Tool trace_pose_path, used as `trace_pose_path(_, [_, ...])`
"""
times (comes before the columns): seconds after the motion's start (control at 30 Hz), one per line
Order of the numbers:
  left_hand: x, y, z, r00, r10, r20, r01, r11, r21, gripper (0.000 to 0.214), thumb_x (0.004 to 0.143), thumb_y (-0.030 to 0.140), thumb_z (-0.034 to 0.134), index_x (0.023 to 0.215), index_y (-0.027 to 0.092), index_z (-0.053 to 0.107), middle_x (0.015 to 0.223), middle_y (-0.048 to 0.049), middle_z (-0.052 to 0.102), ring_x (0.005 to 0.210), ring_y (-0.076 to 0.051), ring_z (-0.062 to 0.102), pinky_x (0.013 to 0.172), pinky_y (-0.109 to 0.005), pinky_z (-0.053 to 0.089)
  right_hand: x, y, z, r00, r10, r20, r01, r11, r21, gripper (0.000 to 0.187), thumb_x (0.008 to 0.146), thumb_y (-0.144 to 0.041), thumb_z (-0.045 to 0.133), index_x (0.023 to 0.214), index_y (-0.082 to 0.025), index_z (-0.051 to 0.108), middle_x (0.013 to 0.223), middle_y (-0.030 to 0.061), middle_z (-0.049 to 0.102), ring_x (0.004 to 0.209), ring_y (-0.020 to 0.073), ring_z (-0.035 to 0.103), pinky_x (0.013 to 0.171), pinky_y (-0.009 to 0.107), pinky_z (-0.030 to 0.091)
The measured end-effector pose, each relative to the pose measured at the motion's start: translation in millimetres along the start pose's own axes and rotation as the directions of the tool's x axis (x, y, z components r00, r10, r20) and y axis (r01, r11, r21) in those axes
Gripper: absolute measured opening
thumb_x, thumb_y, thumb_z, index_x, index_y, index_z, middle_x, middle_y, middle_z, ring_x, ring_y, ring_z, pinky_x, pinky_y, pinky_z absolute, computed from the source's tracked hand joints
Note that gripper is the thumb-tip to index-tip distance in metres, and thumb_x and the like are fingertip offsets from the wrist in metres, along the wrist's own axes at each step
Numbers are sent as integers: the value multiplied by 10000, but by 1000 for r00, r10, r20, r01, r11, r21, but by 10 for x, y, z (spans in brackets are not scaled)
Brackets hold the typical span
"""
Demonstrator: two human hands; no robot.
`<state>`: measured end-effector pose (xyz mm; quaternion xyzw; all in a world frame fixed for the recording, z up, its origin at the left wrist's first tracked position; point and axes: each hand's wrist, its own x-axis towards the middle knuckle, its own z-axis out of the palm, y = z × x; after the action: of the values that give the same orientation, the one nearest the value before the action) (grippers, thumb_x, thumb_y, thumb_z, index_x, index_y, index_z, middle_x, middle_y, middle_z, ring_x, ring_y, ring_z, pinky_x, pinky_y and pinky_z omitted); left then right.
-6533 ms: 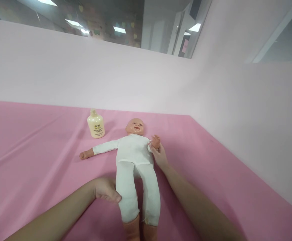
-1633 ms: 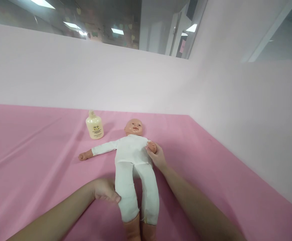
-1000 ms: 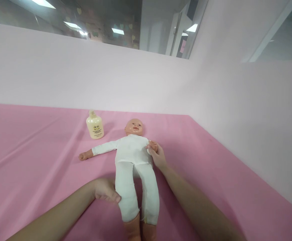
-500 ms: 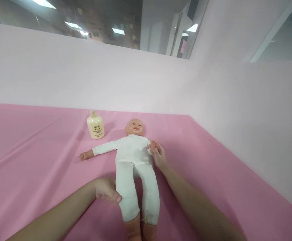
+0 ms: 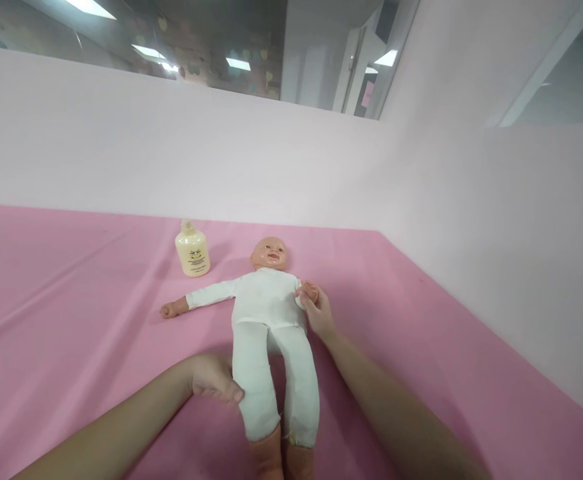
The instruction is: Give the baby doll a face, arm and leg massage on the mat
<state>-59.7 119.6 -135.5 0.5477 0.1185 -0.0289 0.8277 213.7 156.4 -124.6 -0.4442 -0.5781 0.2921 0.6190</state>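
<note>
A baby doll [image 5: 266, 313] in a white bodysuit lies on its back on the pink sheet [image 5: 71, 320], head toward the wall. My left hand [image 5: 213, 379] is closed around the doll's leg on the left side, just above the bare foot. My right hand [image 5: 316, 313] grips the doll's small hand and wrist, folded in against the doll's side. The doll's other arm stretches out to the left, free.
A cream lotion bottle [image 5: 192, 250] stands upright behind the doll's outstretched arm. Pale pink walls [image 5: 471, 220] close in the surface at the back and on the right, meeting in a corner.
My right hand has kept working the doll's hand, which was lifted with fingers up 6.5 s ago and now lies folded against the torso. My left hand has stayed on the leg.
</note>
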Motion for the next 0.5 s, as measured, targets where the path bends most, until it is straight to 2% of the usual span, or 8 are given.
trace_pose_path(0.17, [-4, 9, 0, 1000, 23, 15, -23, 1000, 0, 607, 642, 374, 791, 1165, 104, 646, 1076, -60, 702, 1138, -289, 609, 1015, -400, 451, 15, 26, -19, 999, -41, 24, 40, 998, 44, 286, 869, -449, 533, 787, -205, 656, 864, 48, 659, 929, 200, 588, 946, 361, 423])
trace_pose_path(0.33, [-11, 47, 2, 990, 95, 106, -100, 994, 43, 473, 764, 365, 693, 1193, 172, 641, 1137, -68, 684, 1167, -276, 595, 1001, -363, 473, 4, 16, -13, 999, 10, 38, -12, 999, 49, 255, 849, -441, 569, 825, -200, 649, 868, 36, 653, 868, 184, 584, 879, 337, 453])
trace_pose_path(0.5, [-12, 73, 8, 994, 64, 94, -71, 995, 71, 478, 740, 408, 706, 1166, 198, 658, 1098, -48, 693, 1189, -274, 580, 1031, -334, 443, -9, -10, -1, 999, 37, 15, -37, 999, 0, 233, 824, -413, 614, 909, -198, 645, 923, 32, 655, 870, 178, 585, 837, 312, 466])
